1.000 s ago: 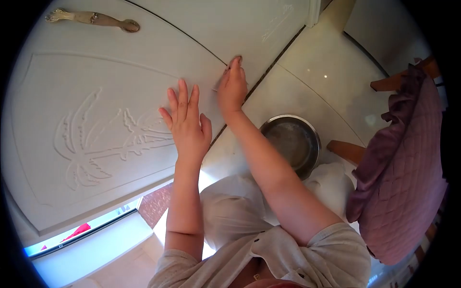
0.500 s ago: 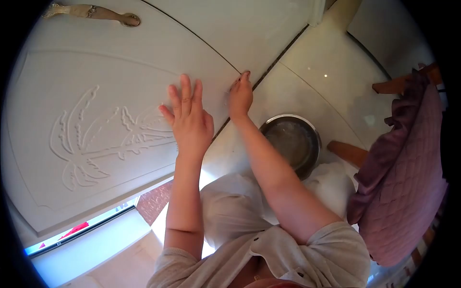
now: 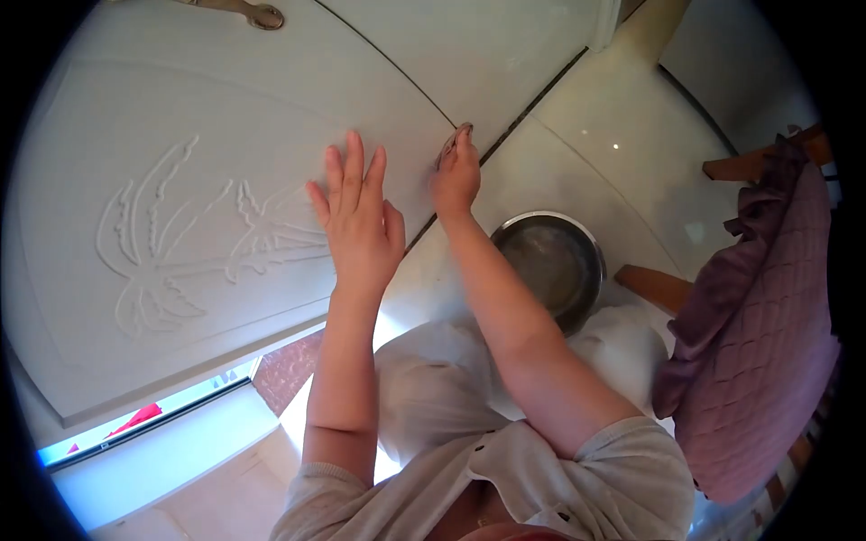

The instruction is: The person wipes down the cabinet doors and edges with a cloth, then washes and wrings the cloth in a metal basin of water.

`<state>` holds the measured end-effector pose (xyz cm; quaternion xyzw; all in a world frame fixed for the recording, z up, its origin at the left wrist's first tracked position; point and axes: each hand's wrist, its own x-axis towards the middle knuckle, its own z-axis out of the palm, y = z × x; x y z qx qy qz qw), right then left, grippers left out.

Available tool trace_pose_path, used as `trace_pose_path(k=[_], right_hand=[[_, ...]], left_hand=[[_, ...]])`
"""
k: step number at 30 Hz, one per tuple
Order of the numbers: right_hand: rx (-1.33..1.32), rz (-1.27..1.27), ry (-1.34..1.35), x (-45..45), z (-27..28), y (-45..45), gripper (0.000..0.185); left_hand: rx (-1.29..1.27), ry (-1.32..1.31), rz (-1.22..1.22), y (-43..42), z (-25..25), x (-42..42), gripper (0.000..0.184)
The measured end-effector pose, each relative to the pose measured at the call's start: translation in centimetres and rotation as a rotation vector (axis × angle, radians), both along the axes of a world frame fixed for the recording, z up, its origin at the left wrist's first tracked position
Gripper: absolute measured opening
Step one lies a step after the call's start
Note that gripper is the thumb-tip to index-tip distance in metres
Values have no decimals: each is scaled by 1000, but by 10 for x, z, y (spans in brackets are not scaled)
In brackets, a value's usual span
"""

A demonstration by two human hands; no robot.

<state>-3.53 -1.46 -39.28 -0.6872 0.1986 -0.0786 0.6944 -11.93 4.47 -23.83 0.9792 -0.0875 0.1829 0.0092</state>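
My left hand lies with fingers spread against a white door that has a raised palm-tree pattern. Close to the seam by the door's edge is my right hand, its fingers curled around a small greyish-brown cloth, mostly hidden by the hand. A round metal basin rests on the floor beside my right forearm, seemingly with some water in it.
A chair with a quilted mauve cover and wooden legs stands at the right. The end of a metal door handle shows at the top left. Pale floor tiles spread past the basin.
The door's pattern and handle have shifted upward in view, while the basin and chair stay almost in place. My right hand has moved slightly up with the cloth, which now shows more.
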Motion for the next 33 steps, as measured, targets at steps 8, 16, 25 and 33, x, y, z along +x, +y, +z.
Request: trace_pose_path(k=[8,16,25,33], right_hand=[[-136,-43,-319,1,-8,2,45],[-192,28,-501,-28,43,21,48],[-80,57,-237,-29,12,27,49],[-163,111,-402,-33,31,28,48]], left_hand=[[-280,-2,-128,6,-3,-4,50],[-382,125,5,13,4,-9,44],[-433,189,50,19,7,-10,42],[-510,176,29,22,10,-9,42]])
